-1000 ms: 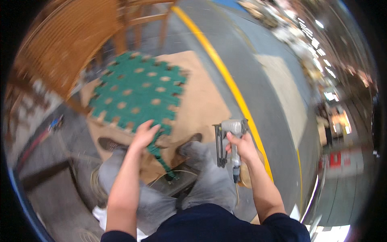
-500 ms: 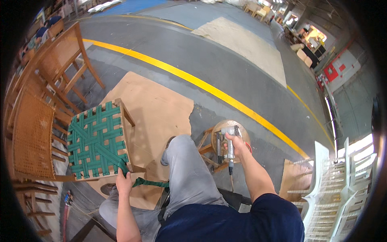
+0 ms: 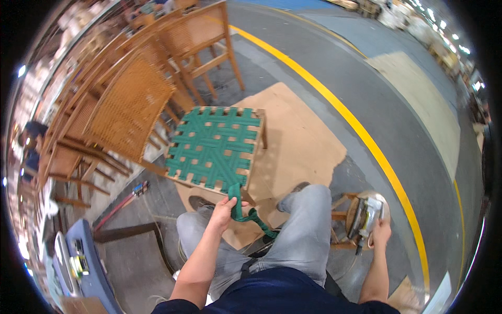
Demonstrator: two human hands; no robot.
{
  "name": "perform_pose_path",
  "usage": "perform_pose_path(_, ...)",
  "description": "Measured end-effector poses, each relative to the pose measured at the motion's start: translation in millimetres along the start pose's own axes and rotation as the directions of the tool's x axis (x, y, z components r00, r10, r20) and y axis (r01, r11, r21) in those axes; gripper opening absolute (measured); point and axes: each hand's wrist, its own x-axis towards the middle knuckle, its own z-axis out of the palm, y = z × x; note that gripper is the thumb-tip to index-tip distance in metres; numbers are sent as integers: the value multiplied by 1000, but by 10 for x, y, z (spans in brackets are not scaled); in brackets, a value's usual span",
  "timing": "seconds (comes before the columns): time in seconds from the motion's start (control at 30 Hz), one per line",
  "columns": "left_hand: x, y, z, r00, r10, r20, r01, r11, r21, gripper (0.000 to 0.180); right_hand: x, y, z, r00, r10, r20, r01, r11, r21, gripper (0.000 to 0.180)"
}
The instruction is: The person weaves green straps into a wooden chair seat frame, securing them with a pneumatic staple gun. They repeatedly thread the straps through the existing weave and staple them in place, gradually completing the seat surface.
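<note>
A chair frame with a seat of woven green webbing (image 3: pixel 214 149) stands in front of me on the left. From its near corner hangs a loose green webbing strap (image 3: pixel 235 201), its tail twisted toward my lap. My left hand (image 3: pixel 225 212) is closed on that strap just below the seat edge. To my right, a pneumatic stapler (image 3: pixel 366 217) lies on a round-topped wooden stool (image 3: pixel 353 206). My right hand (image 3: pixel 381 233) is at the stool's near edge beside the stapler, fingers curled; a small loop shows at them, but what they hold is unclear.
Wooden chairs with cane backs (image 3: pixel 130 104) crowd the left side. A cardboard sheet (image 3: pixel 293 131) lies under the webbed seat. Beyond it runs a yellow floor line (image 3: pixel 334 91). At lower left are a red hose (image 3: pixel 115 212) and a blue padded piece (image 3: pixel 86 256).
My right hand has put the stapler down on the stool and moved to its near side. My left hand has drawn the strap off the seat corner. The view has swung left.
</note>
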Motion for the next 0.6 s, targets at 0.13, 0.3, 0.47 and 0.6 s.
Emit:
perform_pose_path(0.13,-115,178,-165,999,-47,11,49,972,-230,29,-165,324,41,995,92,38,-75,946,-316,48)
perform_pose_path(0.3,204,363,-345,999,43,21,-35,956,-291,30,-197,452,47,999,-2,48,13,969,-246,63)
perform_pose_path(0.47,479,364,-481,990,139,11,-125,917,-379,30,-197,370,-175,895,336,295,-360,933,30,63)
perform_pose_path(0.6,511,373,-569,991,130,24,-114,931,-348,28,-311,-40,-473,798,380,467,-599,579,553,65)
